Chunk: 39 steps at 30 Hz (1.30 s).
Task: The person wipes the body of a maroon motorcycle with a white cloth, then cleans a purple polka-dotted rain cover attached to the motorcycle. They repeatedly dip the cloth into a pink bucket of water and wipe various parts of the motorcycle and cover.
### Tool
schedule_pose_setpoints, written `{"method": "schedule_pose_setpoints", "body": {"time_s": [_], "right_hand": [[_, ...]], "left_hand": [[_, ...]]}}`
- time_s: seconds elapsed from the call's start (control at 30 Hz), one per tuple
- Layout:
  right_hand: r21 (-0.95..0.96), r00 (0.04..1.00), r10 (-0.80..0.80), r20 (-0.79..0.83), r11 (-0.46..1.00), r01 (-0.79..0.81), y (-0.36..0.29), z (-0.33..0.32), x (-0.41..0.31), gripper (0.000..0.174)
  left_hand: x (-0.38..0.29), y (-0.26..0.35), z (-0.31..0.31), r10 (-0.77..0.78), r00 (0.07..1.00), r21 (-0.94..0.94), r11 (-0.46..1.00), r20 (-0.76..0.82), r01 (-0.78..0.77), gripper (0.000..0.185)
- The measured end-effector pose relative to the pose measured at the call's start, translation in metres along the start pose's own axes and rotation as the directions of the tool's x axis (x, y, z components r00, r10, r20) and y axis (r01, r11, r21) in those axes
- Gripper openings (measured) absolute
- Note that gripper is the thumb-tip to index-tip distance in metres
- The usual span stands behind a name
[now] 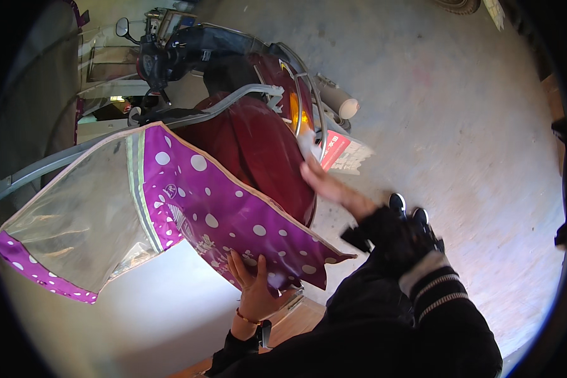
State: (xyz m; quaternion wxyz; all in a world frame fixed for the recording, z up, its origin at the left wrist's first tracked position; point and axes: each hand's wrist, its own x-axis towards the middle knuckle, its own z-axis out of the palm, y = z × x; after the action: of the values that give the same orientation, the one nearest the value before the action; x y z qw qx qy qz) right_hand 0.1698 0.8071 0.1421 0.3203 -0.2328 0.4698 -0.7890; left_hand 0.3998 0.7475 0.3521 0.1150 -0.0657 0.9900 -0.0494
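Note:
My left hand lies with spread fingers against the lower edge of a purple rain-canopy sheet with white dots. A clear plastic window fills the sheet's left part. Blurred by motion, my right hand holds a white cloth or tissue at its fingertips. The cloth is by the orange turn-signal lens at the rear of a scooter. Below the sheet's upper edge, the dark red body panel is partly covered.
A grey metal canopy bar crosses above the scooter's body. The handlebar and a mirror stand upper left. A silver exhaust pipe and a red printed sheet are beyond the rear. My shoes rest on the concrete floor.

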Motion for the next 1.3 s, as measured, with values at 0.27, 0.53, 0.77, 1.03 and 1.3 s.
{"method": "schedule_pose_setpoints", "body": {"time_s": [0.27,0.53,0.77,1.03,1.3], "right_hand": [[-0.416,0.945,-0.203,0.257,0.859,0.298,-0.077,0.026,-0.049,0.074],[-0.313,0.996,0.073,0.044,0.948,-0.056,-0.04,-0.008,0.032,0.066],[0.82,0.948,0.179,0.262,0.477,-0.316,-0.01,0.063,-0.096,0.072],[0.171,0.987,0.159,-0.004,0.973,-0.156,0.005,0.009,0.007,0.06],[0.624,0.978,0.2,0.054,0.758,-0.189,0.038,-0.004,0.063,0.074]], "left_hand": [[0.0,-0.006,0.009,-0.006,0.998,-0.179,0.984,-0.057,-0.004,0.099],[-0.003,-0.001,0.006,-0.03,0.999,-0.074,0.997,-0.029,0.028,0.105],[0.001,0.009,0.007,-0.115,0.988,-0.158,0.983,-0.106,0.098,0.101],[0.002,0.018,-0.005,-0.186,0.981,-0.237,0.956,-0.049,0.17,0.091],[0.004,0.017,-0.003,-0.123,0.988,-0.215,0.971,-0.098,0.1,0.088]]}}
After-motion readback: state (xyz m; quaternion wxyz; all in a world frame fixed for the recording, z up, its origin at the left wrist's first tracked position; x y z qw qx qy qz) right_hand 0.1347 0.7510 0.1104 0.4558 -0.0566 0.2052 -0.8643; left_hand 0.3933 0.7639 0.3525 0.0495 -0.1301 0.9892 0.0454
